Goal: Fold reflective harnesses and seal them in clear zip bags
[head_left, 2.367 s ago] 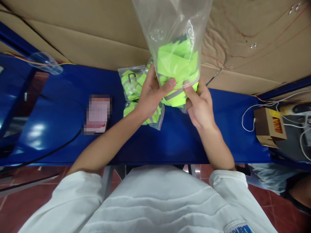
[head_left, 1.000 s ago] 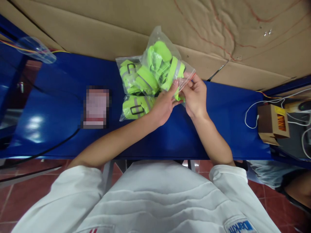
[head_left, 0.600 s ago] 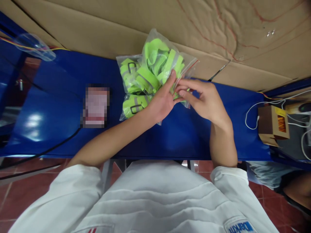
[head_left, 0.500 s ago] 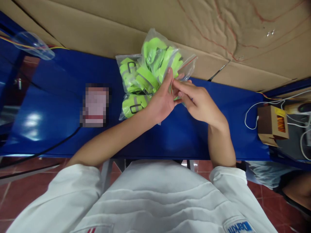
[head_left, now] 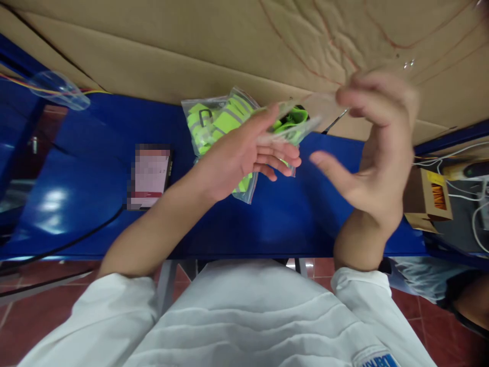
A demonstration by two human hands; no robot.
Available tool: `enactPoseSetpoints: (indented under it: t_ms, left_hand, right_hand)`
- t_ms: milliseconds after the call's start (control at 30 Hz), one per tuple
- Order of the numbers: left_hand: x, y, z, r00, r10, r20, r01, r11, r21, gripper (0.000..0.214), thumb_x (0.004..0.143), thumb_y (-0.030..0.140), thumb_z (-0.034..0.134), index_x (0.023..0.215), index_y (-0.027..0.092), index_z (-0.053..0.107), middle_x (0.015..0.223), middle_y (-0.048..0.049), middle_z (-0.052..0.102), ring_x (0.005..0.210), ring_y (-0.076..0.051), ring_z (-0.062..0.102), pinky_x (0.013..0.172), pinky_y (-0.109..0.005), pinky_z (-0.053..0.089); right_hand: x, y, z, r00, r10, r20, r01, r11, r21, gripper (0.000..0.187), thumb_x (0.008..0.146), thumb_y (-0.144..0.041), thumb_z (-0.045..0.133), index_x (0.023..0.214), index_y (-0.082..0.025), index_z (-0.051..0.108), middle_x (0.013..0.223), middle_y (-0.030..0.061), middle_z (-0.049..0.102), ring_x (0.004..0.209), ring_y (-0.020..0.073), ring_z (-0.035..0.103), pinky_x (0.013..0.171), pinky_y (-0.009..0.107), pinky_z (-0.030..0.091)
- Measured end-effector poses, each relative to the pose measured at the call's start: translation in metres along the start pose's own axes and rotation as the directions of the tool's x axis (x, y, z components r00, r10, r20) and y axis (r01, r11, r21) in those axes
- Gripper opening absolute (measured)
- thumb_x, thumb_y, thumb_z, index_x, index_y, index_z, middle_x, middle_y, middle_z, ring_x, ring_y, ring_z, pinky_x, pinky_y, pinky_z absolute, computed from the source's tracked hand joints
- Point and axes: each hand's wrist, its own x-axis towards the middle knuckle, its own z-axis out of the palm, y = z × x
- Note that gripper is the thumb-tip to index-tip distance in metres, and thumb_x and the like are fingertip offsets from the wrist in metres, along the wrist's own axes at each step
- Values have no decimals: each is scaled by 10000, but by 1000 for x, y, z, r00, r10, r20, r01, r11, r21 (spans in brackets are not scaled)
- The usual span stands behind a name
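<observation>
Clear plastic zip bags with lime-green reflective straps (head_left: 200,120) lie in a group on the blue table. My left hand (head_left: 244,155) reaches over them, its thumb on top of a clear plastic bag (head_left: 286,132) and its fingers stretched out underneath. Inside that bag a lime-green strap with a black part shows. My right hand (head_left: 378,153) is raised at the right, smeared by motion, with the thumb spread away from the curved fingers. The bag's far corner comes close to those fingertips; whether they touch it I cannot tell.
A device with a blurred-out screen (head_left: 151,176) lies on the blue table (head_left: 263,229), left of my forearm. Behind rises a brown cardboard sheet (head_left: 171,46). A clear plastic cup (head_left: 61,90) is at the far left. An open cardboard box (head_left: 430,196) and white cables stand right.
My right hand has moved away from my left, up and to the right, and its fingers have spread. The held bag has tipped flatter and lower, towards the right.
</observation>
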Motion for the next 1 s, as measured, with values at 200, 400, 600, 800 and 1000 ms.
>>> enactPoseSetpoints:
  t_ms: [200,400,600,800,1000]
  left_hand:
    - [-13,14,-12,991,96,97,-113,977,182,443,974,489,622,688,197,793,744,-93,759,667,-215,695,633,-319,495]
    - [-4,-12,-13,902,412,-132,-185,642,744,226,835,364,822,1010,235,762,1098,-83,684,1121,-312,635,1045,-418,482]
    - [11,-26,-23,830,487,-272,-256,766,590,770,669,227,956,1361,257,619,1276,-105,600,1425,-432,451,1217,-496,340]
    - [18,-21,-35,944,319,-85,-290,925,246,642,674,153,909,1274,246,701,1131,-64,734,1150,-323,686,1074,-450,492]
    - [17,-7,-34,875,482,-33,-465,858,217,165,871,297,784,1028,246,782,1194,-55,789,1181,-292,715,1101,-469,529]
  right_hand:
    - [18,41,27,988,-70,136,62,996,59,711,957,-473,741,1596,-430,432,1538,48,563,1388,312,594,1155,504,551]
    - [33,106,62,902,-41,431,-28,988,153,728,839,-563,824,1481,-310,592,1400,88,664,1053,238,686,873,387,622]
    - [32,95,54,949,-45,312,-23,977,212,446,913,-493,774,1309,-297,711,1061,28,744,834,173,658,782,334,590]
    - [33,84,18,989,-54,136,36,991,129,527,888,-550,801,1360,-338,703,1340,58,713,1143,255,693,979,427,600]
    - [25,71,-2,980,-57,188,-13,935,355,338,907,-548,791,1147,-310,789,983,11,791,873,186,761,816,337,636]
